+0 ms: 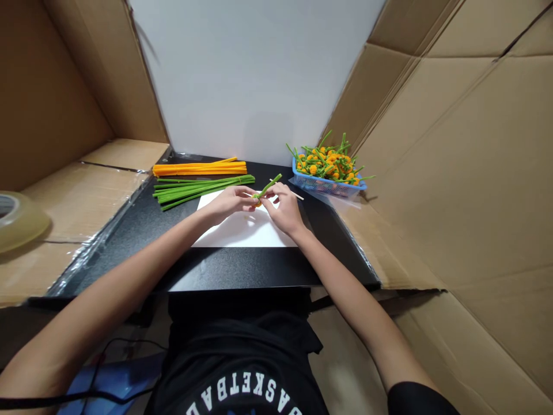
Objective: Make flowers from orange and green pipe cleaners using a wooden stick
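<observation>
Over a white sheet of paper [259, 233], both hands meet around a small pipe-cleaner piece, orange at the base with a green pipe cleaner [271, 184] sticking up to the right. My left hand [235, 202] pinches its orange part from the left. My right hand [283, 207] has its fingers closed at the green part, close to where the colours join. A thin pale stick [299, 196] shows behind the right hand; whether the fingers grip it cannot be made out. Fingers hide most of the orange part.
Orange pipe cleaners [199, 168] and green pipe cleaners [203, 190] lie at the back left of the black table [242, 268]. A blue basket [328, 185] full of orange-and-green pieces stands back right. Cardboard walls [458, 161] flank the table; a tape roll [32, 222] sits far left.
</observation>
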Tool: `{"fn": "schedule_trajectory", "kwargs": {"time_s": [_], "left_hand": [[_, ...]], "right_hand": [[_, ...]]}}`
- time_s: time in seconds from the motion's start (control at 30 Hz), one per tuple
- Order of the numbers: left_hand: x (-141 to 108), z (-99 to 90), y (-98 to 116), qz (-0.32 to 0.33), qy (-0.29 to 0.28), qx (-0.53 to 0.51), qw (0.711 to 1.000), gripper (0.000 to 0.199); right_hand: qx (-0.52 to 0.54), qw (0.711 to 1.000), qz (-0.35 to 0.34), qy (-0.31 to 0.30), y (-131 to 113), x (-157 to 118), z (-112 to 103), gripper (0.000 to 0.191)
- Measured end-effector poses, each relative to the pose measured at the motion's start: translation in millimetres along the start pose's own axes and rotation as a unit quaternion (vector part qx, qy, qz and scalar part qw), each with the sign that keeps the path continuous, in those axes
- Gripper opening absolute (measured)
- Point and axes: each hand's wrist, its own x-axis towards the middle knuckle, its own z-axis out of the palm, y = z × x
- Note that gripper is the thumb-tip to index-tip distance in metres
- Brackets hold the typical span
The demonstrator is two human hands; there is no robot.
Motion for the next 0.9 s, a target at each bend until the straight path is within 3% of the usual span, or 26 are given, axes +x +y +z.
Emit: {"fn": "schedule_trajectory", "kwargs": {"time_s": [0.1,0.27,0.43,0.57,0.63,0.77,0.9], "left_hand": [[-1.6,7.2,-0.8,0.02,0.052,0.001,0.998,0.036],[-5.2,17.1,-1.9,0.093,0.107,0.088,0.986,0.043],[-9.1,21.0,-4.0,0.179,0.153,0.206,0.95,0.032],[-12.7,24.2,-3.6,0.207,0.189,0.277,0.919,0.023],[-12.3,25.1,-4.3,0.203,0.177,0.262,0.927,0.026],[-8.4,23.5,-7.3,0.164,0.127,0.135,0.969,0.037],[-8.1,20.2,-7.1,0.163,0.121,0.109,0.973,0.039]], "right_hand": [[0.029,0.998,0.045,0.034,-4.8,-2.1,3.9,0.008],[0.071,0.991,0.093,0.07,-2.6,-2.5,7.7,0.011],[0.063,0.989,0.088,0.1,-4.4,-3.7,9.9,0.014],[0.029,0.99,0.086,0.107,-8.5,-4.9,10.4,0.011],[0.026,0.99,0.089,0.108,-9.0,-4.7,9.7,0.012],[0.048,0.988,0.1,0.104,-6.7,-3.8,8.2,0.014],[0.05,0.989,0.099,0.094,-5.6,-3.9,8.1,0.013]]}}
